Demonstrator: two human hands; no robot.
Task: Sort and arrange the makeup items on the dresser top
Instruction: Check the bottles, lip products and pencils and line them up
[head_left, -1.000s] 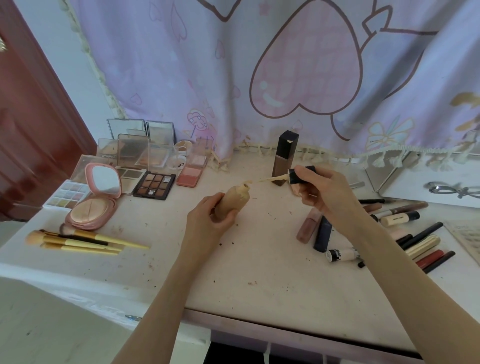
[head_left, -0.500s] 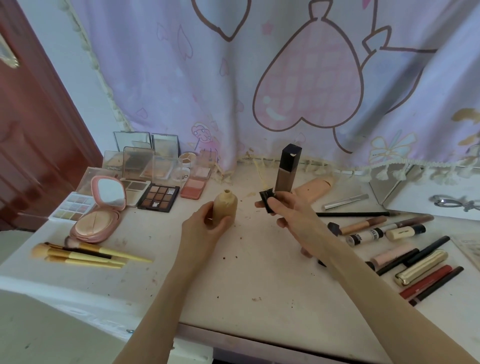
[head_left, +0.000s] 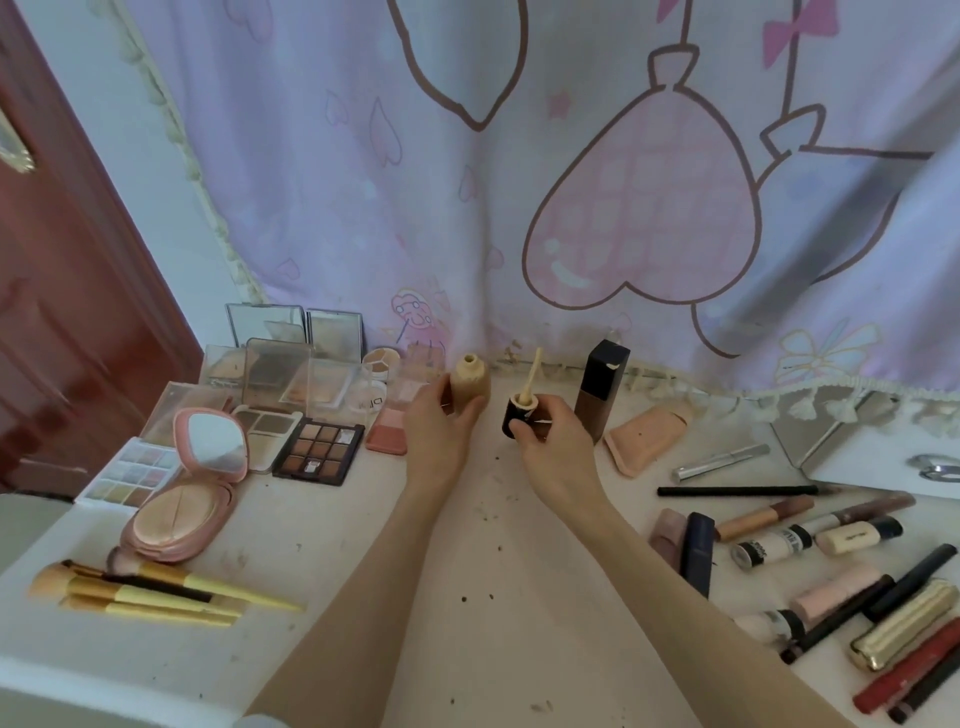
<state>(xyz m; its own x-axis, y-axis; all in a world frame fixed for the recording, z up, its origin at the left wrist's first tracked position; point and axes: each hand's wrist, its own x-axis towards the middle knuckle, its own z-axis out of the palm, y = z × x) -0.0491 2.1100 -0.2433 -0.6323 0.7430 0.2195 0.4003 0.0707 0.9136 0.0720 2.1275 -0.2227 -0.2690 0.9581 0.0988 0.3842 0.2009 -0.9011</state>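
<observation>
1. Near edge of the table: both forearms reach forward over bare, speckled surface. The yellow brushes lie well to the left of the hands, the jumble of tubes and pencils well to the right.
2. Left hand: fingers curled round the beige bottle, now upright with its mouth open; a second ago it lay tilted, nearer the body.
3. Right hand: pinches the black cap, wand pointing up. Earlier the wand tip was at the bottle mouth; now cap and bottle are apart, side by side.
4. Judgement: bottle is still uncapped, so re-capping comes before placing.
5. Beyond the hands: dark square bottle upright just right of the cap; palettes to the far left.
</observation>
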